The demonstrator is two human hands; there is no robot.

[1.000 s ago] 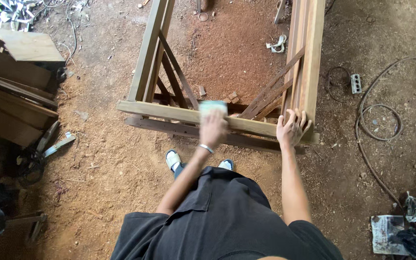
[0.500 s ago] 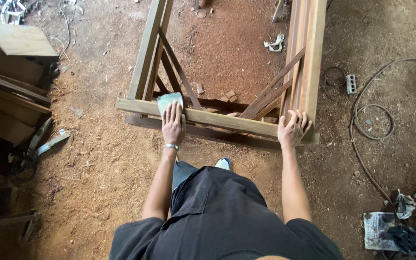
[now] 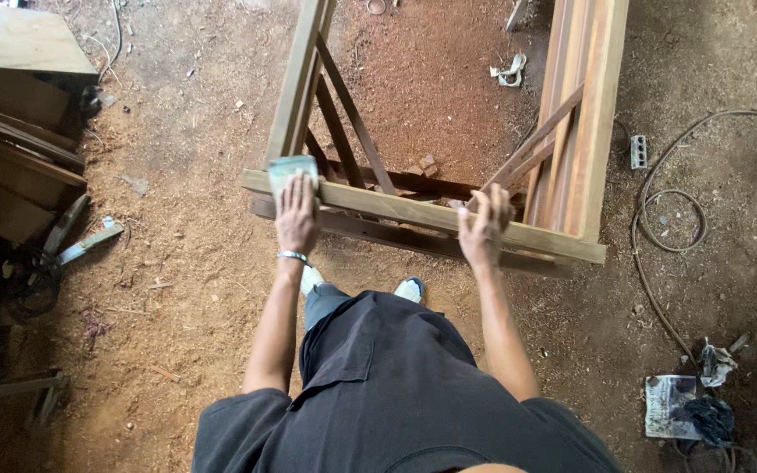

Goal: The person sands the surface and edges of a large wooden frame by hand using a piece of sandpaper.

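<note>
A wooden frame of light rails and dark braces stands on the dirt floor in front of me. My left hand presses a pale green sheet of sandpaper flat onto the left end of the near top rail. My right hand rests on the same rail towards its middle, fingers curled over the far edge. A thin bracelet circles my left wrist. My feet stand just below the rail.
Stacked planks lie at the left with a tool beside them. A dark cable loops over the floor at the right, near a small socket block. Rags and paper lie at the lower right.
My left hand has slid the sandpaper leftward along the rail to its left end. My right hand has shifted left from the rail's right end towards the middle.
</note>
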